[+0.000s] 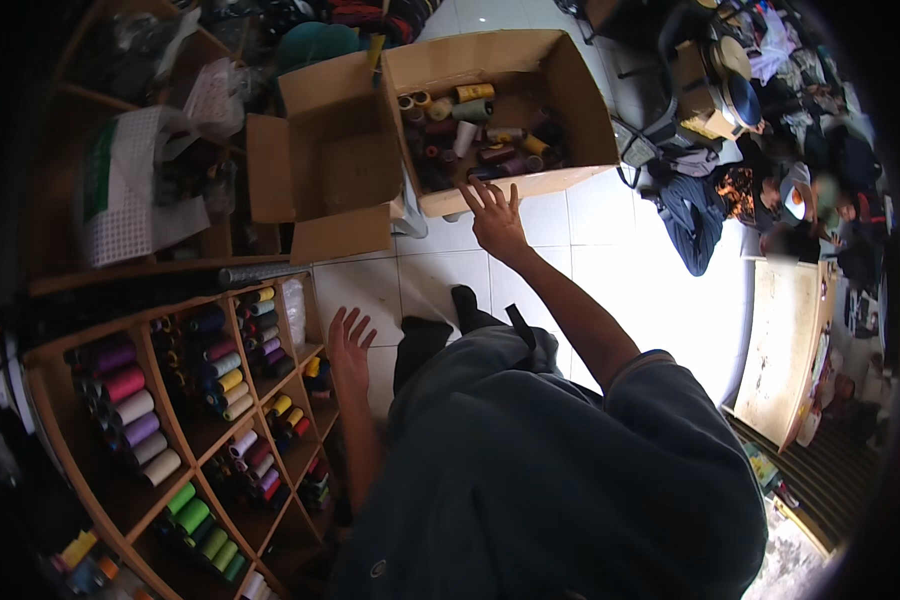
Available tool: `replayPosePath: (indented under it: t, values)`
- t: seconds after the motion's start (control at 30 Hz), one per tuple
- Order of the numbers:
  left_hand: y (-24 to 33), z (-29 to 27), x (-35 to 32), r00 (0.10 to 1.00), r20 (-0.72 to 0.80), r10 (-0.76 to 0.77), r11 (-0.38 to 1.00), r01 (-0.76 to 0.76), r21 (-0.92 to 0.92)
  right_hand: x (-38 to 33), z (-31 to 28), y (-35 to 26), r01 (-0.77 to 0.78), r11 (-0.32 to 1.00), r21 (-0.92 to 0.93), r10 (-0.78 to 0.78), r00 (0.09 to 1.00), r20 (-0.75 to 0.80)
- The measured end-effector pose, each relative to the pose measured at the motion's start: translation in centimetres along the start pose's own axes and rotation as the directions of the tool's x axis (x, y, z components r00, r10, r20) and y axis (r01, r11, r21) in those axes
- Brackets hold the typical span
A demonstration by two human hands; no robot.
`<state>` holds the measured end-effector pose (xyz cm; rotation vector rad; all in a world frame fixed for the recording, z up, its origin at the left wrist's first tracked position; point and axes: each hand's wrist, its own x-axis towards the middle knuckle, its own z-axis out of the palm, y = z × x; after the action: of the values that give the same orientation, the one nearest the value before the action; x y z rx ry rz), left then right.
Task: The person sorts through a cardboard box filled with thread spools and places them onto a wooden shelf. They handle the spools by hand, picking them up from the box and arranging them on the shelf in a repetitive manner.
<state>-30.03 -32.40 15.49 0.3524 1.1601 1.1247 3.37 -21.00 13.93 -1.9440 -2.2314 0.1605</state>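
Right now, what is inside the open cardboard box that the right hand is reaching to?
The cardboard box holds loose thread cones, yellow, white, green and dark red, lying mixed. The near wall, by the right hand, hides the bottom part closest to the person.

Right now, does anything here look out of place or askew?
Mostly orderly: spools sit in rows on the wooden shelf. In the open cardboard box by the right hand, thread cones lie jumbled, tipped at different angles.
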Motion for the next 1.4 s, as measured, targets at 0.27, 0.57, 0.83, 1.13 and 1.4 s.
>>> replayPosePath:
  t: [0.27, 0.57, 0.83, 1.13, 1.4]
  values:
    - [2.8, 12.8, 10.0, 0.945, 0.302, -0.127, 0.924, 0.002, 0.381, -1.1, -2.5, 6.0, -0.260, 0.954, -0.148, 0.261, 0.965, -0.015]
    - [1.3, 20.8, 17.7, 0.710, 0.704, 0.001, 0.642, -0.541, 0.544, -0.9, -2.7, 8.0, -0.325, 0.924, -0.199, 0.327, 0.945, -0.024]
    - [-1.1, 22.5, 21.1, 0.681, 0.690, -0.246, 0.295, -0.625, 0.722, 5.0, -4.9, 6.8, -0.272, 0.922, 0.274, 0.182, 0.932, 0.313]
    - [-6.1, 25.4, 25.3, 0.772, 0.367, -0.518, 0.216, -0.296, 0.930, 8.7, 5.6, 23.1, -0.158, 0.983, 0.089, 0.015, 0.561, 0.828]
    - [-12.1, 26.7, 32.5, 0.909, 0.415, 0.039, -0.156, -0.405, 0.901, 14.1, 12.0, 28.4, -0.281, 0.917, 0.284, 0.145, 0.896, 0.420]
